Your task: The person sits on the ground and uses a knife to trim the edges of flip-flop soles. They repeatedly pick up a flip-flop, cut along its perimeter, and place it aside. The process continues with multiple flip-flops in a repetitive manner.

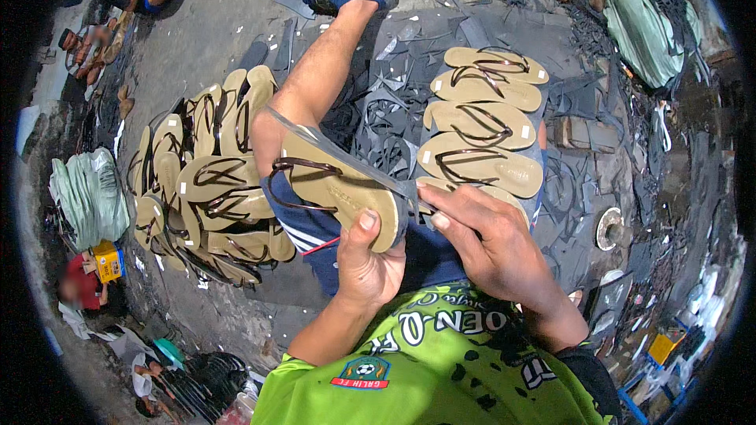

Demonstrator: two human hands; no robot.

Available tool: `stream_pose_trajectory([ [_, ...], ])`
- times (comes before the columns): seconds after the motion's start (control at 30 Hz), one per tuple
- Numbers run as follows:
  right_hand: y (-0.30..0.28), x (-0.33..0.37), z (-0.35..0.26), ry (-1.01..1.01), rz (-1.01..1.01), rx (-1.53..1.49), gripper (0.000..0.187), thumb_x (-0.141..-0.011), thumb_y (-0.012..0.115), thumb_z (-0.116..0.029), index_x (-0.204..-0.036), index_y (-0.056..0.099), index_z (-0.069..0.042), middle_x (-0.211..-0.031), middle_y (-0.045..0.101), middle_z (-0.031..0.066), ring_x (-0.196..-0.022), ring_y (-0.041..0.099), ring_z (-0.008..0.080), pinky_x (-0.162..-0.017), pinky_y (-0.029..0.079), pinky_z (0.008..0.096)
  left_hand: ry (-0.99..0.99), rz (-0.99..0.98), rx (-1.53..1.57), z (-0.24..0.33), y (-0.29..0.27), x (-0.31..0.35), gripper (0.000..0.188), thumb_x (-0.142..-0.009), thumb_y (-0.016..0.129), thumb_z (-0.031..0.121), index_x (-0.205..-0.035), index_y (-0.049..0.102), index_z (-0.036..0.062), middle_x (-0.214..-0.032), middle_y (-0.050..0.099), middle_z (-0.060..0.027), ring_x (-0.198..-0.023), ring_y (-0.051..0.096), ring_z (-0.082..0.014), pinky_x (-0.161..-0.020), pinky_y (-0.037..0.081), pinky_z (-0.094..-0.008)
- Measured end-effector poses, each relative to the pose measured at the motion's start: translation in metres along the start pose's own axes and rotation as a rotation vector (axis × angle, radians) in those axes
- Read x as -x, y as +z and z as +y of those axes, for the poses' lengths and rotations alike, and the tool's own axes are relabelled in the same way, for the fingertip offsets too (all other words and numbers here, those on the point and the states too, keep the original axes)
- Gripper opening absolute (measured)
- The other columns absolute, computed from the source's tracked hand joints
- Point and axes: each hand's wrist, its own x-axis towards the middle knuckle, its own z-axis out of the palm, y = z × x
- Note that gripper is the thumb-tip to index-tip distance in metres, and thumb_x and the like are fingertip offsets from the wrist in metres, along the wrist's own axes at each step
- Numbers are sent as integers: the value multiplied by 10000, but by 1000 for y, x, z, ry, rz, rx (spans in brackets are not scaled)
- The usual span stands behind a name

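Observation:
My left hand (368, 264) grips a tan flip-flop (335, 193) with glossy brown straps by one end, thumb on top and fingers beneath. It is tilted above my lap. A thin grey strip (335, 145) stands out along the sole's edge, apart from it toward the far end. My right hand (488, 232) is closed in a pinch at that edge, near the strip's near end. Whatever its fingertips hold is too small and hidden to name. Several matching flip-flops (484, 124) lie in an overlapping row just beyond my right hand, seemingly along my right leg.
A heap of similar flip-flops (224, 189) lies on the floor to my left. Dark rubber offcuts (386, 114) litter the ground ahead. Pale green sacks (642, 27) stand at far right and left. Other people (90, 47) sit along the left side.

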Motion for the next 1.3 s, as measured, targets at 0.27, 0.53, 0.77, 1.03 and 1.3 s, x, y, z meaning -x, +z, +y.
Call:
stream_pose_trajectory([
  [0.27,21,-24,18,-26,152,-95,338,-958,516,-206,-1276,586,-114,-859,615,141,-748,614,295,-661,497,371,-95,-80,-115,5,1,8,392,-874,672,279,-1200,543,103,-1097,647,-20,-960,645,-116,-801,563,-239],
  [0.53,22,-19,8,268,49,-986,388,-1016,446,-303,-1304,535,-59,-825,563,8,-717,522,69,-650,436,216,-278,-78,303,45,25,2,420,-935,583,417,-1053,590,14,-797,576,-44,-701,566,-90,-590,512,-181],
  [0.77,21,-12,-10,160,170,-1202,405,-998,491,-277,-1277,500,17,-826,571,18,-709,544,79,-637,447,222,-368,-94,394,37,41,-10,348,-924,602,422,-1031,628,92,-877,644,-15,-687,579,-45,-560,481,-156],
  [1.03,28,-12,-21,35,275,-787,286,-812,749,-71,-1047,615,21,-853,635,51,-846,624,120,-734,502,265,-321,-275,187,23,49,-11,368,-932,557,468,-1076,663,146,-997,679,-55,-932,644,-203,-871,517,-353],
  [1.3,38,-15,2,-105,452,-265,263,-720,775,-101,-910,618,-7,-807,616,124,-726,634,267,-641,491,356,-214,-9,30,5,20,-29,549,-882,588,544,-1083,602,34,-1059,646,-136,-1046,618,-231,-956,501,-399],
])
